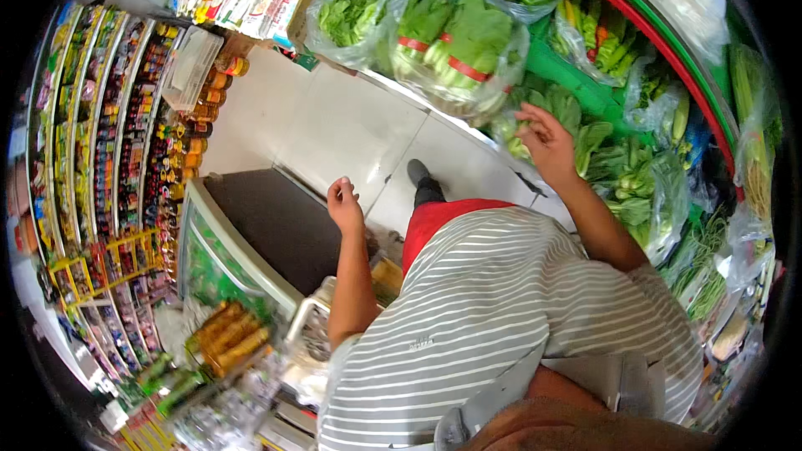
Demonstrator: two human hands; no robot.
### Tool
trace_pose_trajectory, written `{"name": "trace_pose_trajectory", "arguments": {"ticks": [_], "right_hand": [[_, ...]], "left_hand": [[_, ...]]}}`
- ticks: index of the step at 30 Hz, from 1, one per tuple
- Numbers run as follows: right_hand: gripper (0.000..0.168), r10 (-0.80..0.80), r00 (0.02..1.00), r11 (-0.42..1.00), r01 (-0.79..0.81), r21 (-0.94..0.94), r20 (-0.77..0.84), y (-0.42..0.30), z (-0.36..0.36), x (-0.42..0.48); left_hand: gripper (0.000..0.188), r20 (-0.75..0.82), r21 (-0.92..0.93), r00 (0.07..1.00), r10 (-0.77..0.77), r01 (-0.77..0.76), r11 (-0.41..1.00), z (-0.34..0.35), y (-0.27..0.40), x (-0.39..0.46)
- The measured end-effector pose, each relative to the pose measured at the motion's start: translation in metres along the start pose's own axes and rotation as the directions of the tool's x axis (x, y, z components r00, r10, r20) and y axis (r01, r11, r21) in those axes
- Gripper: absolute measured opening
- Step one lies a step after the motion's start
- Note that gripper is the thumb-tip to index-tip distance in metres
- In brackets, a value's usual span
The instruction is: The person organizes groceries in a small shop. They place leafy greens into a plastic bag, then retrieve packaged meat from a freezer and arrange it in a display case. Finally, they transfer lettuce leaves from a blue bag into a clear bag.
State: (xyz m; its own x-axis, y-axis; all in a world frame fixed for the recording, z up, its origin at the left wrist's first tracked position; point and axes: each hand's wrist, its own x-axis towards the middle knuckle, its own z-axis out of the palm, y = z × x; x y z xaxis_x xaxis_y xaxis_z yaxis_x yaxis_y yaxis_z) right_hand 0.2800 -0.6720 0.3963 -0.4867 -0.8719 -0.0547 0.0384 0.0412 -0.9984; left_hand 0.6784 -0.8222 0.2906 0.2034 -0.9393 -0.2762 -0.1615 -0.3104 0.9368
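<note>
My left hand (346, 205) is held up over the floor, its fingers loosely curled and nothing seen in it. Beside it is the dark top of a glass-sided chest freezer (269, 219). Over the edge of the vegetable display hovers my right hand (552, 149), fingers bent and a little apart, with no object visible in it. Leafy greens (557, 103) lie just beyond that hand; whether it touches them I cannot tell. A clear bag of lettuce heads (463, 44) bound with red bands sits further up the display.
Shelves of bottles and jars (106, 131) line the left side, with a clear plastic bin (193, 66) at their end. Packaged goods (257, 0) are stacked at the top. Pale tiles (326, 113) form the aisle. Bagged peppers (595, 37) and bok choy (633, 188) fill the right.
</note>
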Motion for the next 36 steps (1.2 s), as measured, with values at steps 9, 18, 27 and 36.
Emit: {"name": "trace_pose_trajectory", "arguments": {"ticks": [9,18,27,36], "right_hand": [[0.07,0.54,0.82,0.796,-0.57,0.203,0.188,0.025,0.239,0.177],[0.072,0.782,0.553,0.623,-0.695,0.36,-0.286,0.113,0.329,0.33],[0.031,0.763,0.478,0.589,-0.24,0.771,-0.434,0.232,0.321,0.327],[0.03,0.328,0.41,0.904,-0.399,0.156,-0.851,0.084,0.427,0.385]], "left_hand": [[0.039,0.13,0.157,0.987,0.091,-0.111,0.981,-0.024,0.099,0.216],[0.083,0.604,0.516,0.778,0.17,-0.545,0.661,0.168,0.183,0.421],[0.051,0.706,0.413,0.675,0.213,-0.637,0.651,0.272,0.16,0.5],[0.02,0.984,-0.011,0.152,0.096,-0.484,0.875,0.251,0.241,0.488]]}}
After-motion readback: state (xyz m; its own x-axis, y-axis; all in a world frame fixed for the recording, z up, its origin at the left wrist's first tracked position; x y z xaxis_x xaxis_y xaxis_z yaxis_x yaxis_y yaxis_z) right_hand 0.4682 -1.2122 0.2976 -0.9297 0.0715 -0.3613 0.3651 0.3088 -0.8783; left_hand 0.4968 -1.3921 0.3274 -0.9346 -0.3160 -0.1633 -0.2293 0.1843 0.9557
